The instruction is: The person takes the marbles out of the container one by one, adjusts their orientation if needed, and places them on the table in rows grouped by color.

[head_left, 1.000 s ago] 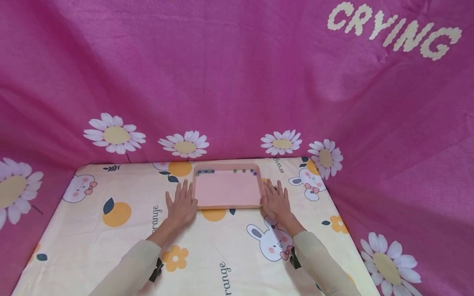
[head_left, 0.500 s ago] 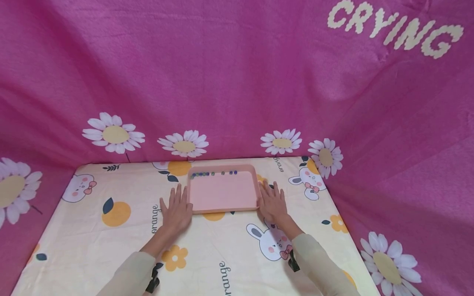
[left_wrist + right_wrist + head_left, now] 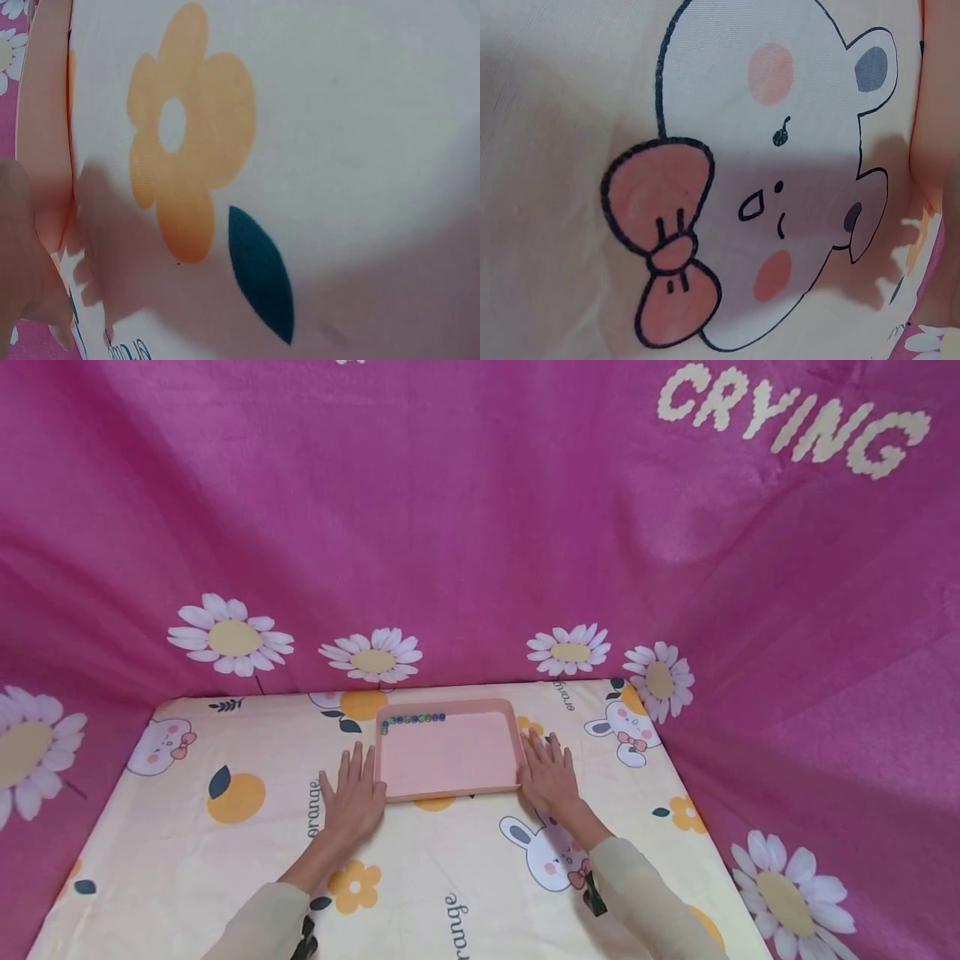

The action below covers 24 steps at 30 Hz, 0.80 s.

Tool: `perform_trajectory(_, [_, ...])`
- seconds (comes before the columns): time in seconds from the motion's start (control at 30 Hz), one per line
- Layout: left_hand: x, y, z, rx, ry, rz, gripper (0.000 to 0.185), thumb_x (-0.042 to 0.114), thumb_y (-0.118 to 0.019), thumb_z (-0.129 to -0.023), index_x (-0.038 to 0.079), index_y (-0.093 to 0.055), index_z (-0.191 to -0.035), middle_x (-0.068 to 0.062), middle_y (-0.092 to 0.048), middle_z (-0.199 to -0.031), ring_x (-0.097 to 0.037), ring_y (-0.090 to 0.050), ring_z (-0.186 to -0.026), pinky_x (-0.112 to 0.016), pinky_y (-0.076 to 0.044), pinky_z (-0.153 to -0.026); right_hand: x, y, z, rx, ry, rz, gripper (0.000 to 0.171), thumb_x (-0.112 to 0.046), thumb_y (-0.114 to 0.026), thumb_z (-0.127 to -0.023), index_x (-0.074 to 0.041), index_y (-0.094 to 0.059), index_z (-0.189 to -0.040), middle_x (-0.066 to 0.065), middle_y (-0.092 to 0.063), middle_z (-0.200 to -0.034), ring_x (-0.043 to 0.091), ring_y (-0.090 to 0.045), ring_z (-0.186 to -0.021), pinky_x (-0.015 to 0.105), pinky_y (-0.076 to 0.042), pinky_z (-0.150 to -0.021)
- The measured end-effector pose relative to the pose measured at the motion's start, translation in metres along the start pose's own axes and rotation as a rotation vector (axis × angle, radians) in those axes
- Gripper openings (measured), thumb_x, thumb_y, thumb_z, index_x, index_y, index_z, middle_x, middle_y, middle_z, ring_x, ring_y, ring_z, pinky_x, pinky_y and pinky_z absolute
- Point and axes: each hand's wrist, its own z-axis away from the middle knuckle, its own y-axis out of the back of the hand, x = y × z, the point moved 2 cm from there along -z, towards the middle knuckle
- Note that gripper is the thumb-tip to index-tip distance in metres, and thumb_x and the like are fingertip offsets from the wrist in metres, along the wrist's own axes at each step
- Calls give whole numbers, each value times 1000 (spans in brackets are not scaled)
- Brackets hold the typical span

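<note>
**Flat hands flanking a pink tray**

Left hand (image 3: 352, 797) flat on the printed tablecloth (image 3: 187, 860), fingers straight and slightly spread, touching the left edge of the pink tray (image 3: 450, 789). Right hand (image 3: 549, 777) likewise flat, fingers straight, against the tray's right edge. Tray near the table's far side, between both hands. Small coloured beads (image 3: 412, 719) bunched along its far rim, toward the left corner. Magenta daisy-print fabric (image 3: 480, 527) behind.

Tray (image 3: 450, 760) lies between left hand (image 3: 352, 797) and right hand (image 3: 547, 777).
</note>
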Motion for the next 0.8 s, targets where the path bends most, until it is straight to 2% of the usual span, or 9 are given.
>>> perform_trajectory(0.2, [-1,-4,1,1,12,0,66,33,-35,-105,4,-12,-160,-19,0,-165,-40,3,-150,-67,12,-111,0,-1,2,0,3,4,58,-35,-27,-107,-14,-21,-160,8,-14,-166,43,-9,-149,63,-12,-116])
perform_trajectory(0.4, [-1,0,0,0,9,8,70,36,-40,-103,4,-14,-160,-20,-1,-165,-41,2,-150,-68,11,-111,0,-4,3,17,-6,-11,59,-36,-28,-106,-13,-23,-160,10,-16,-165,43,-10,-149,64,-11,-115])
perform_trajectory(0.8, [-3,7,-14,40,-18,-17,76,40,-47,-100,6,-14,-160,-21,-4,-165,-42,1,-150,-71,9,-109,-1,-2,2,-6,-14,18,59,-36,-28,-106,-14,-19,-161,8,-13,-166,42,-9,-149,63,-12,-116])
